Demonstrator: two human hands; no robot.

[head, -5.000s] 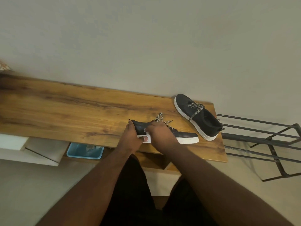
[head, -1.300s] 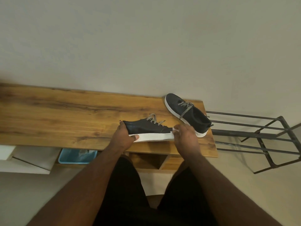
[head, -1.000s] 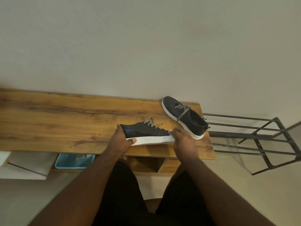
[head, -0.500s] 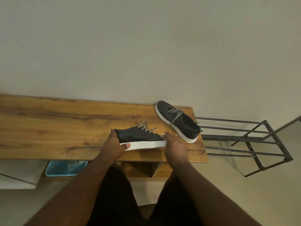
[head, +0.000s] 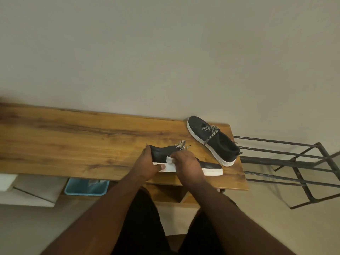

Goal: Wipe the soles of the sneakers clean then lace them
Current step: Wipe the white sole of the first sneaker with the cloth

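Head view: left hand (head: 147,165) is gripping the sneaker (head: 185,163) heel, steadying it while right hand (head: 187,162) is pinching a white wipe (head: 170,161) against the sole.

Wooden table (head: 73,140), metal rack (head: 294,162), blue tray (head: 86,186).

Two black sneakers with white soles are in view: the near sneaker (head: 209,165) at six o'clock on the one wooden table (head: 73,140), the far sneaker (head: 213,138) at three o'clock. Two hands show, the left hand (head: 147,165) and the right hand (head: 186,163). There is one white wipe (head: 168,159), one blue tray (head: 85,186) and one metal rack (head: 294,162).
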